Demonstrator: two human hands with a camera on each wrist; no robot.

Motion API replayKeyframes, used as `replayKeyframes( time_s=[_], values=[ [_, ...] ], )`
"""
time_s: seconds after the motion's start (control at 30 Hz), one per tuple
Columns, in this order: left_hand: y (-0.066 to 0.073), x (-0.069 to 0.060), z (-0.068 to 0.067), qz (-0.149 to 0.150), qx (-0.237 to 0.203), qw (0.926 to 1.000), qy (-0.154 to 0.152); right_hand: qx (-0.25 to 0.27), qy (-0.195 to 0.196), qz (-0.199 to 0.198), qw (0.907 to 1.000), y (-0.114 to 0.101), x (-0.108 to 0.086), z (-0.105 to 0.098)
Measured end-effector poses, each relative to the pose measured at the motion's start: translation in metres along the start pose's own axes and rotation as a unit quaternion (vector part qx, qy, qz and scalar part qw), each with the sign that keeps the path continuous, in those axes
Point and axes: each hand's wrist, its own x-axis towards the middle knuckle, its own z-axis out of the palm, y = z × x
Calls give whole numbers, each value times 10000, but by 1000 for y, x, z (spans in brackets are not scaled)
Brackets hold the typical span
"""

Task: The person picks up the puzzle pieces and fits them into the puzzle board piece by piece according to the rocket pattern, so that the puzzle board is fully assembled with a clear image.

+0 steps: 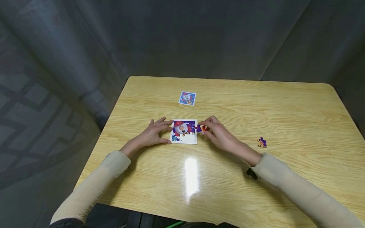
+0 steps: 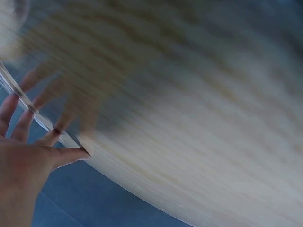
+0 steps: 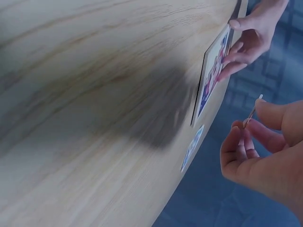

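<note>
A square puzzle board (image 1: 188, 140) with a white border lies on the table, partly filled with a colourful cartoon picture. White backing shows along its lower right part. My left hand (image 1: 155, 132) rests at the board's left edge, fingers spread and fingertips touching the border. Between thumb and fingers, my right hand (image 1: 219, 133) pinches a purple and orange puzzle piece (image 1: 199, 128) just beside the board's right edge. From the right wrist view, that piece (image 3: 252, 112) appears thin and edge-on, held above the table. The left wrist view shows the left hand (image 2: 28, 156) but not the board's picture.
Above the board lies a small picture card (image 1: 187, 98) with a similar cartoon. One loose puzzle piece (image 1: 261, 142) sits off to the right, near the right forearm. The wooden table (image 1: 285, 110) has dark curtains behind it and on the left.
</note>
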Motion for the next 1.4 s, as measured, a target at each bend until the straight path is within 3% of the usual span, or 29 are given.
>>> replayKeyframes(
  time_s=[0.53, 0.87, 1.4],
  values=[
    [2, 1, -2, 30, 29, 10000, -6, -74, -26, -189, 9998, -4, 15, 22],
    [2, 0, -2, 18, 2, 10000, -38, -302, -284, -175, 9990, -6, 20, 38],
    [0, 0, -1, 93, -73, 9999, 20, -806, -341, -615, 9943, -11, 30, 63]
  ],
)
